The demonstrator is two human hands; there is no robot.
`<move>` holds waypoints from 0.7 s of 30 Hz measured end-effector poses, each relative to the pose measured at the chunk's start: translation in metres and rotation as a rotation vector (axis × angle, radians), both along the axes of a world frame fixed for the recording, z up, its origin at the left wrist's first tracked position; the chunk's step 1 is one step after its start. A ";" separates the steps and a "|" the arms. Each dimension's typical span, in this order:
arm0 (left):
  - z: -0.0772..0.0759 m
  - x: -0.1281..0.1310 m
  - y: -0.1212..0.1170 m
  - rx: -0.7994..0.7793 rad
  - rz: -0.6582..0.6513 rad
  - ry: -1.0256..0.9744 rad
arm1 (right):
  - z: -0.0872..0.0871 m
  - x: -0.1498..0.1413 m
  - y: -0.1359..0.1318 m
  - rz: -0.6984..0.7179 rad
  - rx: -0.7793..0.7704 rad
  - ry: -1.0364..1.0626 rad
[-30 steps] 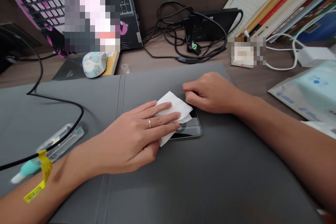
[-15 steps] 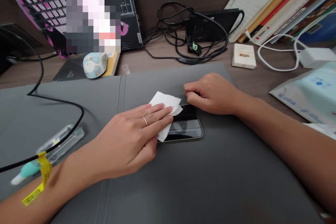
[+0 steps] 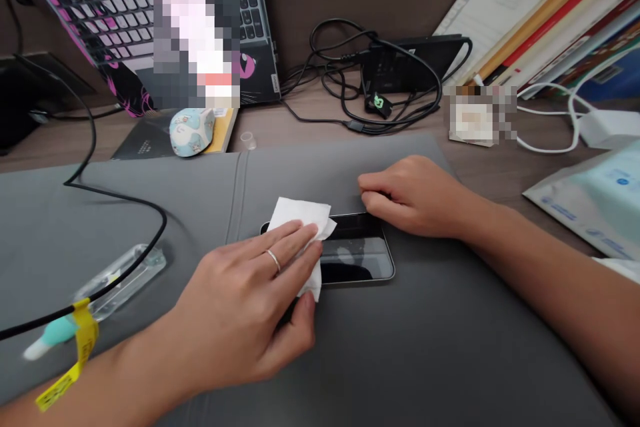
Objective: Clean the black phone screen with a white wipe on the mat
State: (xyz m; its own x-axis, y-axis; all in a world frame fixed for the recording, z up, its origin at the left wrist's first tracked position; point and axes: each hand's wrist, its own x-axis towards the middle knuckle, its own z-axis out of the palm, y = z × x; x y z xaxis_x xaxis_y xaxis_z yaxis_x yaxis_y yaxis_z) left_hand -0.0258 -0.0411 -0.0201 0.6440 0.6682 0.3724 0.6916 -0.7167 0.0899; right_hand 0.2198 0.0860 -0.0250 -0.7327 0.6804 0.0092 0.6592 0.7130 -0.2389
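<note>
A black-screened smartphone (image 3: 357, 260) lies flat on the grey desk mat, and smudges or reflections show on its glass. My left hand (image 3: 255, 307) presses a folded white tissue (image 3: 300, 211) onto the phone's left half. Its fingers lie together over the tissue, and the thumb is at the tissue's lower corner. That hand covers part of the phone's left end. My right hand (image 3: 413, 197) rests in a loose fist at the phone's upper right corner. Nothing shows in its curled fingers, whose inner side is hidden.
A clear spray bottle (image 3: 123, 283) lies left on the mat (image 3: 425, 347), beneath a black cable (image 3: 145, 203) with a yellow tag. Behind stand a laptop (image 3: 260, 77), a patterned mouse (image 3: 193, 132) and a black adapter (image 3: 415, 63) with tangled cords. Books and a plastic packet (image 3: 590, 193) are right.
My left hand has slid the tissue leftward and nearer along the phone, uncovering more of the screen's right side. My right hand keeps its place beside the phone. The whole view has shifted slightly.
</note>
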 end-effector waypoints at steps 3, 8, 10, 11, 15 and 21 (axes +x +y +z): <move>0.001 0.004 -0.007 0.073 0.073 0.028 | 0.000 0.000 0.001 0.006 -0.005 0.014; -0.001 0.009 -0.017 0.131 0.104 0.095 | -0.002 0.000 0.002 -0.001 -0.009 0.013; -0.002 0.010 -0.018 0.062 0.074 0.121 | -0.003 0.000 0.003 0.002 -0.003 0.029; -0.002 0.010 -0.018 0.003 0.059 0.137 | -0.004 0.000 0.004 0.005 0.001 0.040; -0.001 0.011 -0.010 -0.256 -0.019 0.161 | -0.005 0.000 0.006 0.011 0.006 0.067; 0.002 0.016 0.002 -0.426 -0.104 0.122 | -0.002 0.000 0.003 -0.014 -0.027 0.047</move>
State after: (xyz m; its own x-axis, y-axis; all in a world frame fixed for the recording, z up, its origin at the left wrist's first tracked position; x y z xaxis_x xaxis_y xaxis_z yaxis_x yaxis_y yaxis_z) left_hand -0.0103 -0.0394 -0.0186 0.7380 0.6748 -0.0046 0.6417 -0.6997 0.3142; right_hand 0.2194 0.0893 -0.0274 -0.7224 0.6910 0.0250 0.6565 0.6968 -0.2890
